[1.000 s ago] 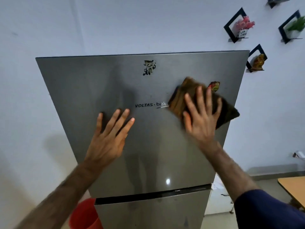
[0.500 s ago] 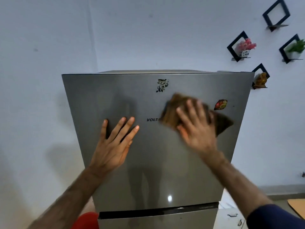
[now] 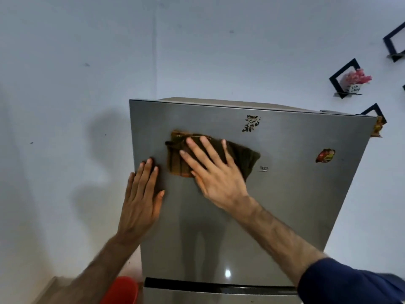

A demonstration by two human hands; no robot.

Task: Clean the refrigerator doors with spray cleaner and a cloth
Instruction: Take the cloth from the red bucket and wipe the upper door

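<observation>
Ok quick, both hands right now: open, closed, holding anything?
Left hand: open, flat against the upper door near its left edge, holding nothing.
Right hand: open, fingers spread, pressing the brown cloth against the door.

From my feed I see a pale blue-white wall with soft shadows cast on it at left. At right hang black diamond-shaped wall shelves, one holding a pot of pink flowers. Low down, something red stands on the floor.
</observation>
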